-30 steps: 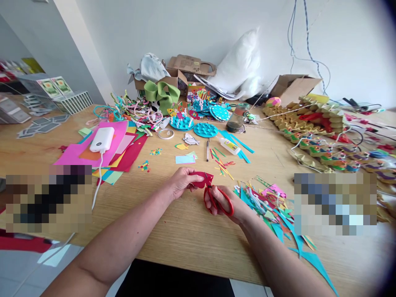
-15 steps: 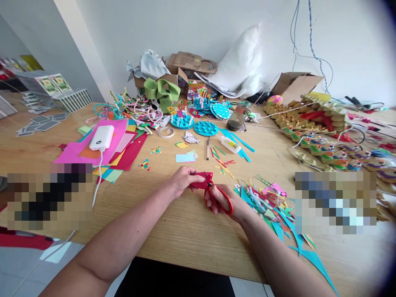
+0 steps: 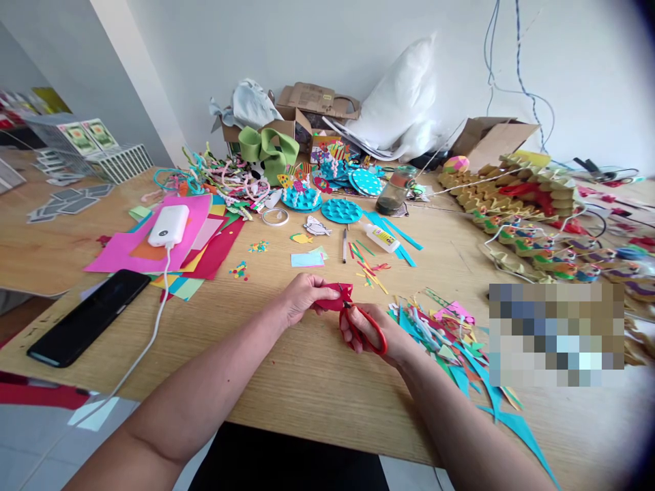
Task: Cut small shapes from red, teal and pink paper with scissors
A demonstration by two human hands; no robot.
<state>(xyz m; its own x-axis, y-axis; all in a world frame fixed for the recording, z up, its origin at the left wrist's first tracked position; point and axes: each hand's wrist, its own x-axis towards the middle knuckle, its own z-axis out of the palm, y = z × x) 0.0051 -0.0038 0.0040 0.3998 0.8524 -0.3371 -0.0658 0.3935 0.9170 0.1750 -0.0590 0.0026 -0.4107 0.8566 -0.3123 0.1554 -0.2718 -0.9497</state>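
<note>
One small dark-red paper piece is in the grip of the left hand, above the light-brown wooden surface; the right hand grips red-handled scissors, blades at the paper.

You have a bright scene under soft, diffuse light, with the wall palest toward your right. Pale glare washes out the desk at lower right; shadows are faint. Your scissors and red paper read acceptably clear. Detail smears near the right edge, wide-angle stretch distorts the margins, dark vignetting clips the right corners, and a mosaic block masks part of your right side.
</note>
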